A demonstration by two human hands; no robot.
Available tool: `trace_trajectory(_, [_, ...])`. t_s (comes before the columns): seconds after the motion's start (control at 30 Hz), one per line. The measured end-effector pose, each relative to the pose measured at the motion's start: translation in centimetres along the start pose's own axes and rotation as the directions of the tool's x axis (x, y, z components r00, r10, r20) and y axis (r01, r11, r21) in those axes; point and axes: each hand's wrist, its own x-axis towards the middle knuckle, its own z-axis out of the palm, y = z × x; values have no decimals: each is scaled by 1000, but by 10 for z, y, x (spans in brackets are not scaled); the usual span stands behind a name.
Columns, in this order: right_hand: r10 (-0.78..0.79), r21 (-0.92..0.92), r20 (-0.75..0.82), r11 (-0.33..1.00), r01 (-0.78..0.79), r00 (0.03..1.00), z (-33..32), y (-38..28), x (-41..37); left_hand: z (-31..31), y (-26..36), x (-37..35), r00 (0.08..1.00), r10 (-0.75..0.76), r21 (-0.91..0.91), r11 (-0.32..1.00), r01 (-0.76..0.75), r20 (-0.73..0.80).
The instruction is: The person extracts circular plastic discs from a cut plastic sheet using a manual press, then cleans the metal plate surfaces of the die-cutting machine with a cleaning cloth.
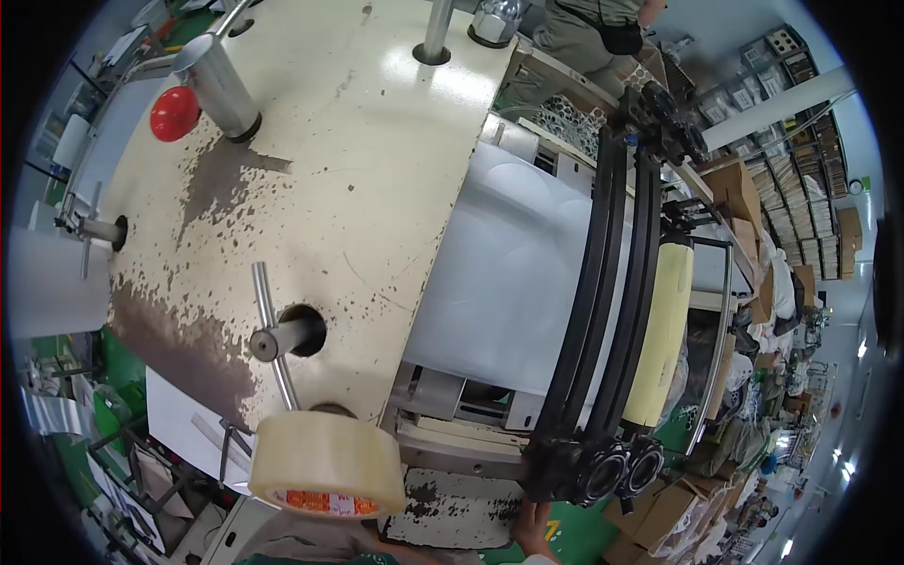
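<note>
My right hand [532, 529] is at the bottom, below the black roller end fittings [589, 469] and beside a worn, cream metal block [452, 508]. Its fingers are mostly hidden, so I cannot tell what they touch. My left hand is not in view; only a strip of skin shows at the bottom edge. A large roll of clear tape [325, 463] stands at the front of the chipped cream machine panel [358, 217]. White sheet material [508, 273] runs beside the panel towards the long black rollers [593, 282].
On the panel are a metal T-handle [273, 341], a red ball knob [175, 114] and a metal cylinder [218, 89]. A yellow roller [661, 330] lies right of the black ones. Another person [589, 42] stands behind the machine. Cardboard boxes [650, 518] are at lower right.
</note>
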Motion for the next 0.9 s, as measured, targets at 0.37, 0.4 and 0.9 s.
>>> trace_trajectory(0.37, [257, 338, 111, 899, -279, 960, -5, -6, -13, -18, -13, -14, 989, -122, -59, 991, 118, -84])
trace_trajectory(0.4, [270, 353, 118, 888, -294, 956, -5, -5, -13, -17, -15, -15, 986, -136, -65, 989, 130, -100])
trace_trajectory(0.9, [410, 831, 168, 431, -353, 897, 11, -16, 8, 17, -43, -107, 801, -487, 174, 806, 566, -348])
